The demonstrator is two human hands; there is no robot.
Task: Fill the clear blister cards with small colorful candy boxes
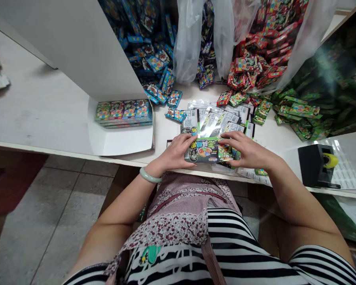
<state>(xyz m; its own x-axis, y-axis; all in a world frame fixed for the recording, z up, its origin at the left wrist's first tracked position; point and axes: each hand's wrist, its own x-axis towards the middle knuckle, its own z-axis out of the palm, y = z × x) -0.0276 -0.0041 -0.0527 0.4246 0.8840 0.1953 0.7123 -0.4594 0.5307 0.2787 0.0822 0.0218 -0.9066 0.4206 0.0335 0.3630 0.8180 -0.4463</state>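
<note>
Near the table's front edge lies a dark printed card (204,150) with colourful pictures. My left hand (179,151) grips its left end between thumb and fingers. At the right end, my right hand (243,150) has thumb and fingers around small green candy boxes (224,152) that sit against the card. Behind both hands, several clear-wrapped cards (215,122) with barcodes are spread out, overlapping. Two blue boxes (175,115) lie just to their left.
An open white box (121,141) at left holds stacked packs (124,112). Heaps of blue (157,63), purple (207,73), red (246,69) and green boxes (302,109) stand behind, between plastic sheets. A black tape dispenser (314,164) sits on label sheets at right.
</note>
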